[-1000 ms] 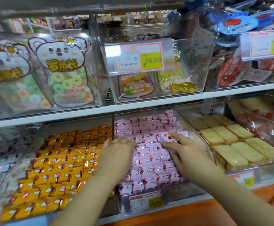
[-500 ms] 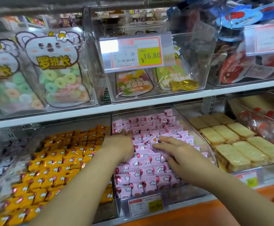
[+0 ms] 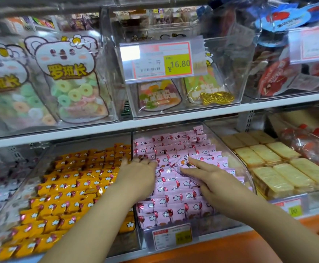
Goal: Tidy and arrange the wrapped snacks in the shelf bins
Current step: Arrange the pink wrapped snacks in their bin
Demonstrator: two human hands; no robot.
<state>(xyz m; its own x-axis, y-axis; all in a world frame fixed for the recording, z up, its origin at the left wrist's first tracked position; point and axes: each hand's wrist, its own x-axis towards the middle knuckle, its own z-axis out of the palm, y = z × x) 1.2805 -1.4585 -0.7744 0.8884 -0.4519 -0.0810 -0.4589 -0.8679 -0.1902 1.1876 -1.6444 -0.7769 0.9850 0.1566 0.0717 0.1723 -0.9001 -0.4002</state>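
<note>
Here the left grip (image 3: 138, 176) and right grip (image 3: 210, 180) lie released, flat atop the pink snacks (image 3: 174, 198)

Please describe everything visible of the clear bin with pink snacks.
The bin is clear plastic, open on top, in the lower row between orange snacks and pale biscuits. Rows of pink snacks fill it; one packet near the middle lies crooked. A price label sits on its front. The left hand and right hand rest flat on the packets.

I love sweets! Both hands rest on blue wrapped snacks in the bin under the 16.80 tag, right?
Not blue: head view shows the left hand and right hand resting on pink wrapped snacks in the bin under the 16.80 tag.
</note>
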